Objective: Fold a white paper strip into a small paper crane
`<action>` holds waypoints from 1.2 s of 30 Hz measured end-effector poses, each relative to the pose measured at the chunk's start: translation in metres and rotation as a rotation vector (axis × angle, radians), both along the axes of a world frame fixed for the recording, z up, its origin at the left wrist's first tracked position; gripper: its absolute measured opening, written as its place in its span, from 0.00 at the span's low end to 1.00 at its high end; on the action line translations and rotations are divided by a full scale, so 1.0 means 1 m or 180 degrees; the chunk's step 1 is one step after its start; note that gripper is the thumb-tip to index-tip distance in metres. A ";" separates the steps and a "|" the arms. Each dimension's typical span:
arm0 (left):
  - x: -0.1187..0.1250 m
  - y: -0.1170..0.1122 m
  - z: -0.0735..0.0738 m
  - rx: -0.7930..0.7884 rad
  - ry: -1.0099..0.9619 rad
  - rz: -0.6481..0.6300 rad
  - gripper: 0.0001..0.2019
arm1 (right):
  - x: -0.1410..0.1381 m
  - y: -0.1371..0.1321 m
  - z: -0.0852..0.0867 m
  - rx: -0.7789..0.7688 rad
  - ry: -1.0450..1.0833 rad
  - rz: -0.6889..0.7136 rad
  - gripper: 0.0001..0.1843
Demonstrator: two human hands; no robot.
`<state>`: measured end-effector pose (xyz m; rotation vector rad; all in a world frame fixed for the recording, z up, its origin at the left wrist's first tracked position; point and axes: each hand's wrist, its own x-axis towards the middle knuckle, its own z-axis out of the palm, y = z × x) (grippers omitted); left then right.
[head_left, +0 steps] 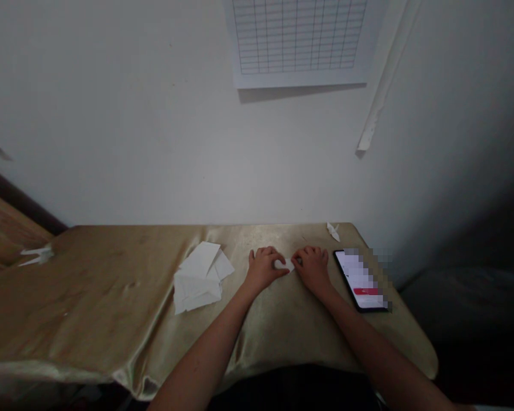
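My left hand and my right hand rest side by side on the table's gold cloth. Both have curled fingers pinching a small folded piece of white paper that lies between them. The paper is mostly hidden by my fingers. A loose stack of white paper sheets lies just left of my left hand. A phone with a lit screen lies flat just right of my right hand.
A small folded white paper figure sits near the table's back edge, by the wall. Another white paper shape lies at the far left. A gridded sheet hangs on the wall above. The table's right edge drops into dark space.
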<state>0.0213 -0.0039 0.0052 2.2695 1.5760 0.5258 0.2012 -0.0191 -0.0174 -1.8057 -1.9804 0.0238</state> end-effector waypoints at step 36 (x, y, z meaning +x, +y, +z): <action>0.001 -0.007 -0.002 0.0255 0.0169 -0.0082 0.16 | 0.024 -0.006 0.000 0.0340 0.0838 0.0721 0.09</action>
